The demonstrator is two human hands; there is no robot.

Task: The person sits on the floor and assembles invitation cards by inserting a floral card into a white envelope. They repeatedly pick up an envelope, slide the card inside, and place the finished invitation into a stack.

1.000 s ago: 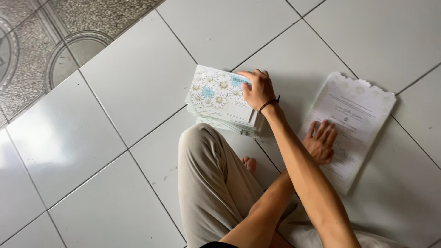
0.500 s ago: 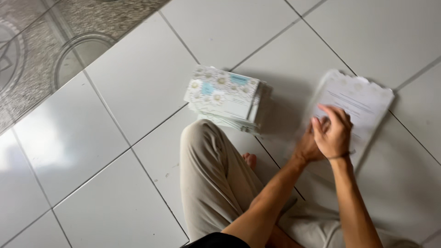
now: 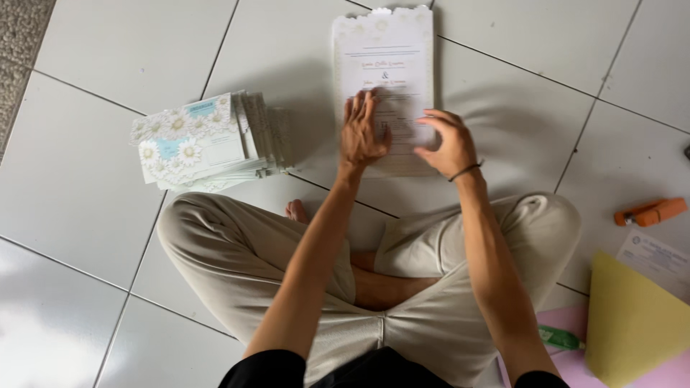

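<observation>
I sit cross-legged on a white tiled floor. A stack of white printed sheets with scalloped, flowered borders [image 3: 385, 50] lies in front of me. My left hand [image 3: 361, 134] rests flat on the stack, fingers spread. My right hand [image 3: 447, 142], a dark band on its wrist, curls at the stack's lower right edge and touches the top sheet; whether it pinches it I cannot tell. To the left lies a pile of folded cards with daisy prints and a light blue patch [image 3: 198, 141].
An orange stapler [image 3: 650, 213] lies on the floor at the right. Below it are a yellow sheet [image 3: 632, 323], a white printed slip [image 3: 658, 260], a pink sheet [image 3: 568, 320] and a small green tube [image 3: 562, 338]. Speckled grey flooring [image 3: 18, 50] borders the far left.
My right hand left the daisy card pile and moved onto the sheet stack beside my left hand. The view swung, so the stack now lies straight ahead.
</observation>
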